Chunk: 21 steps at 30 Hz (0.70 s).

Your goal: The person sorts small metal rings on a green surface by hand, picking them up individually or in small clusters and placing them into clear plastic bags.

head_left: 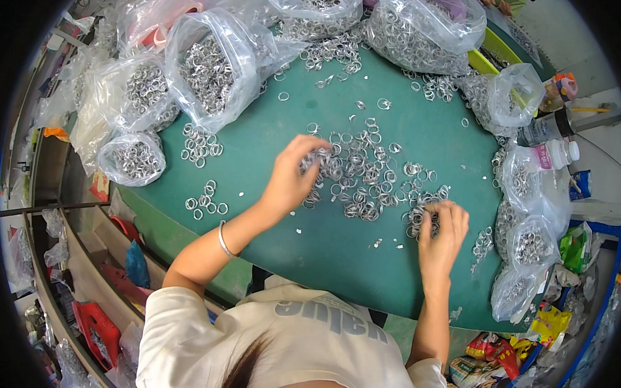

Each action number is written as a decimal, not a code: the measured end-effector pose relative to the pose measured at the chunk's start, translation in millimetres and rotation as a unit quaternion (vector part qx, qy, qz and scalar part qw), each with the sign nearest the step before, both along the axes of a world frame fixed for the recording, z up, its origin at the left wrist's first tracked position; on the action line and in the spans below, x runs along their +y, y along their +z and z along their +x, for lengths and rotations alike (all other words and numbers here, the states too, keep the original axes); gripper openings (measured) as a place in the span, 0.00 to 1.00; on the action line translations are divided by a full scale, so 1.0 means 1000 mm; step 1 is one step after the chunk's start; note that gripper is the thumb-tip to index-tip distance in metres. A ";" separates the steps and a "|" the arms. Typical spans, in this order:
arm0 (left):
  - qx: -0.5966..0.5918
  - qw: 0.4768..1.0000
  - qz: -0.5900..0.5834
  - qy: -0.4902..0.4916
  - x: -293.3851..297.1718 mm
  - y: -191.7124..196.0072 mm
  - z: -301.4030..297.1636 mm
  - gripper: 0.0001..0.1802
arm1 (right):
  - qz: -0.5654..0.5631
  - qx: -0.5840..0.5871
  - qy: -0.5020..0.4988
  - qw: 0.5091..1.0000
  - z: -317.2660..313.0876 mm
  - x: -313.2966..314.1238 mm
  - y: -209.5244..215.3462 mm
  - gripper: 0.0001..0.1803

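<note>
A loose pile of silver metal rings (pixel 369 165) lies spread over the middle of the green tabletop (pixel 322 246). At its left side my left hand (pixel 296 171) curls thumb and fingers round a clump of rings; the fingertips are a little blurred. My right hand (pixel 444 234) is at the pile's lower right, with bent fingers and thumb closed about another cluster of rings (pixel 417 218). Two small groups of rings lie apart on the left: one group (pixel 201 146) below a bag, and a smaller group (pixel 206 200) nearer me.
Clear plastic bags full of rings line the far edge, including a big open bag (pixel 212 74) and a smaller bag (pixel 132 159) at left. More ring bags (pixel 531 243) and a clear bottle (pixel 555 154) stand along the right. A yellow-green basket (pixel 493 53) is at the far right.
</note>
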<state>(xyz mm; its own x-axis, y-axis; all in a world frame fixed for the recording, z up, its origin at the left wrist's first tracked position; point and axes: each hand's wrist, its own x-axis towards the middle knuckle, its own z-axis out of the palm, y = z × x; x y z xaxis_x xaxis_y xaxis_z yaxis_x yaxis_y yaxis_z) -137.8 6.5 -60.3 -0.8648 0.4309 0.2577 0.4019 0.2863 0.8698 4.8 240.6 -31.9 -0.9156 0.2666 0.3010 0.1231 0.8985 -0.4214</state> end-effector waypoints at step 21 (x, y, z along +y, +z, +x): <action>0.288 0.883 -0.293 -0.228 0.020 0.002 0.053 0.26 | 0.021 -0.048 0.180 0.982 -0.005 -0.022 -0.028 0.24</action>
